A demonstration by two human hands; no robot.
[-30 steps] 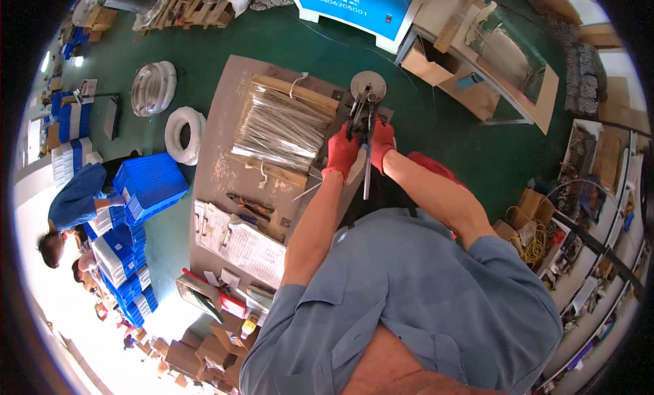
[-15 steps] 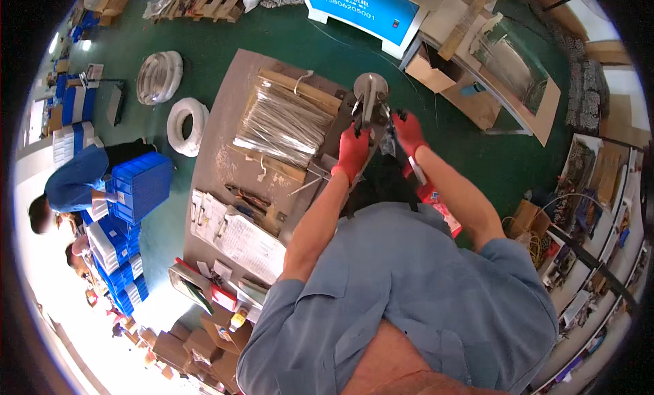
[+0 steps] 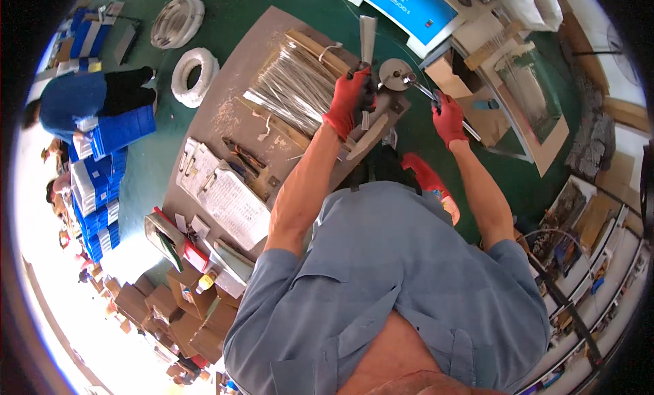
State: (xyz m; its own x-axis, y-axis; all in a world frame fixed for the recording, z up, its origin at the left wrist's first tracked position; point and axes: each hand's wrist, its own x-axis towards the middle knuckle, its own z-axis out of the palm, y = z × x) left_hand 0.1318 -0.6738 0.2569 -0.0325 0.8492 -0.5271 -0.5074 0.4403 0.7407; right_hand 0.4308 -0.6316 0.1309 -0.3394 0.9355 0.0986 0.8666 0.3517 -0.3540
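My left hand [image 3: 351, 100], in a red glove with dark fingertips, is closed round a bundle of silvery metal rods [image 3: 368, 40]. The bundle points away from me, and its near end [image 3: 366, 119] shows below the fist. My right hand [image 3: 447, 119], gloved alike, grips a long shiny wrench-like tool [image 3: 424, 90]. The tool's far end reaches over a round metal disc [image 3: 392, 70] at the bench corner; whether it touches is unclear. Left of my left hand, many loose silvery rods [image 3: 289, 81] lie between wooden strips on the brown bench [image 3: 228, 74].
Pliers [image 3: 243, 156] and clipboards with paper [image 3: 233, 203] lie on the bench. Beyond stand a blue-and-white machine [image 3: 409, 13] and a side table with glass [image 3: 524, 78]. White coils [image 3: 195, 77] rest on the floor. At left a person [image 3: 75, 102] bends over blue crates [image 3: 126, 132].
My hands have moved apart. The left has moved off the disc's side with the rod bundle; the right has swung outward with the tool. The whole view has shifted and turned.
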